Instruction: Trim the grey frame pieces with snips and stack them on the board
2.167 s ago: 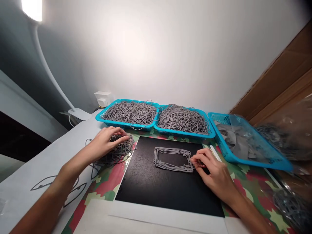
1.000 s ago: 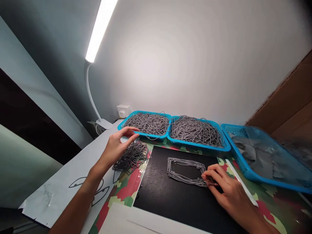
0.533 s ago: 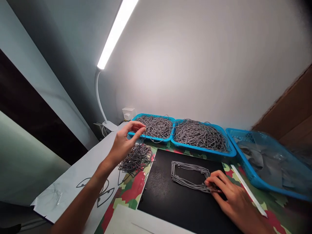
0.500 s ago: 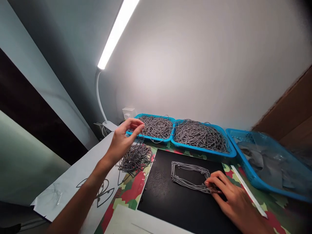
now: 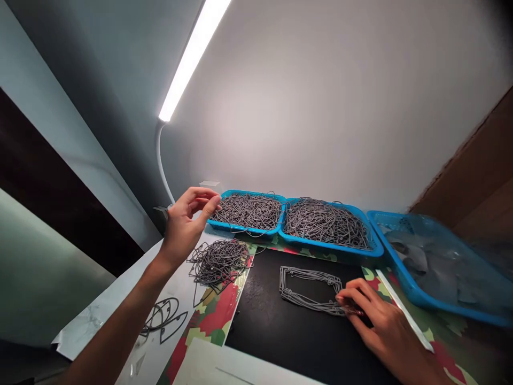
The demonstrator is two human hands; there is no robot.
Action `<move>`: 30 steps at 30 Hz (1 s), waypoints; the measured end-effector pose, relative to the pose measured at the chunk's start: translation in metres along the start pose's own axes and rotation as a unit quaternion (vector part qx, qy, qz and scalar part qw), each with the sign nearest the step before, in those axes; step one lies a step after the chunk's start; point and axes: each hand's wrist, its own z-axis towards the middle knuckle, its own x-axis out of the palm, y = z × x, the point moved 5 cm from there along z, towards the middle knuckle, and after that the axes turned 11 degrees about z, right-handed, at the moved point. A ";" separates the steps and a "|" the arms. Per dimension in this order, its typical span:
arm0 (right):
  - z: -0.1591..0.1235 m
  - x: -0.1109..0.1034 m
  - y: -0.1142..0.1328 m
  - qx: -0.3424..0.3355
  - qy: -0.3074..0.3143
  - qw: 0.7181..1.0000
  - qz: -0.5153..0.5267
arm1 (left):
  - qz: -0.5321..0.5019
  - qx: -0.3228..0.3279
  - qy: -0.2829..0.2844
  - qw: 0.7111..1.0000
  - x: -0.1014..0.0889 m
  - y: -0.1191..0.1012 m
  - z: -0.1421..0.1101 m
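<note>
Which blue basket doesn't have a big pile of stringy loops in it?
The right basket. It has flat grey pieces in it, while the left basket and the middle basket are heaped with thin grey loops.

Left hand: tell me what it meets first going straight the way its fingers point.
Probably the grey loops heaped in the left blue basket; the left hand's height is unclear, so it might pass over them.

Gaskets [image 5: 310,306] on mat [image 5: 296,342], baskets [image 5: 332,250] behind, pile [image 5: 220,262] left
</note>
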 end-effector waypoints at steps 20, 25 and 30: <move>0.011 -0.020 0.030 -0.049 0.020 0.998 0.015 | -0.016 0.150 0.489 0.859 0.104 -0.074 -0.142; 0.003 0.002 0.054 -0.015 0.163 0.979 0.121 | 0.090 0.123 0.597 0.788 0.077 -0.028 -0.139; -0.005 0.015 0.069 0.048 0.274 0.947 0.161 | 0.037 0.070 0.651 0.755 0.062 -0.018 -0.159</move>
